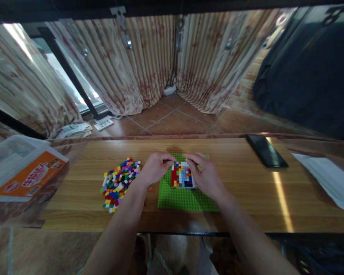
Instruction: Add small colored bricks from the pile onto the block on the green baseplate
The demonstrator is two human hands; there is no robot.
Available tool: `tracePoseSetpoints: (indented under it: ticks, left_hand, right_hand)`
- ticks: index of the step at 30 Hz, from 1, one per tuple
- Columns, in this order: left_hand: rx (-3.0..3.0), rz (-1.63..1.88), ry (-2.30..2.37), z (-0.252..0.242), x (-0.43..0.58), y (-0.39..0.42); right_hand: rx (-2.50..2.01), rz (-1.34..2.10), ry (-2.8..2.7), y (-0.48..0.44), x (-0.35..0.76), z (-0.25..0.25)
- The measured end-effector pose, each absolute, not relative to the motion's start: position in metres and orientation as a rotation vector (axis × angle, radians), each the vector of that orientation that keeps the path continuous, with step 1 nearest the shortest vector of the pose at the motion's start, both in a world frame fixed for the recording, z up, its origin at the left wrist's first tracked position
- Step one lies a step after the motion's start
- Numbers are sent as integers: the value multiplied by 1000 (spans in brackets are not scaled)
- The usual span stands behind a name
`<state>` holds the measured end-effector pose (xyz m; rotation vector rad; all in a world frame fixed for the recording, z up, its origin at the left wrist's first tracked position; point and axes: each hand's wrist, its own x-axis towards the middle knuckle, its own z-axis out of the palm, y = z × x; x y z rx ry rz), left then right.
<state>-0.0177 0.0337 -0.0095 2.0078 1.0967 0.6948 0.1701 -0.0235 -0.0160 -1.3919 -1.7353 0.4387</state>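
Note:
A green studded baseplate (186, 202) lies on the wooden table, bearing a block of small multicoloured toy bricks (182, 175) in red, white, blue, yellow and black. At the block's far left corner is my left hand (157, 166), its thumb and forefinger pinched together; what they hold, if anything, is too small to make out. My right hand (205, 173) rests over the block's right side with bent fingers. A small yellow brick appears at its fingertips, near the far edge. Left of the baseplate, a heap of loose toy bricks (119, 185) is partly covered by my left forearm.
The wooden table (74, 191) carries a black phone (266, 151) at the far right. Beyond it lies white paper (329, 181). A clear plastic box with an orange label (31, 173) stands at the left. Curtains (149, 65) hang behind the table.

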Motion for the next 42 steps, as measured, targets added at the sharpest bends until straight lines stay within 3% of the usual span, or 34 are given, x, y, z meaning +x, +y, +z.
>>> tracePoseSetpoints:
  ticks: [17,29,42]
  left_hand:
    - [1989,697,1137,-12,-23,27]
    - [2011,671,1192,-12,-20,25]
    - [2030,638,1215,-8,-19,21]
  right_hand:
    - [-1431,392,-2074,-1,153,-12]
    - [-1428,412,-2012,-7,149,-12]
    - [-1454,683,-1724,-1,149,-21]
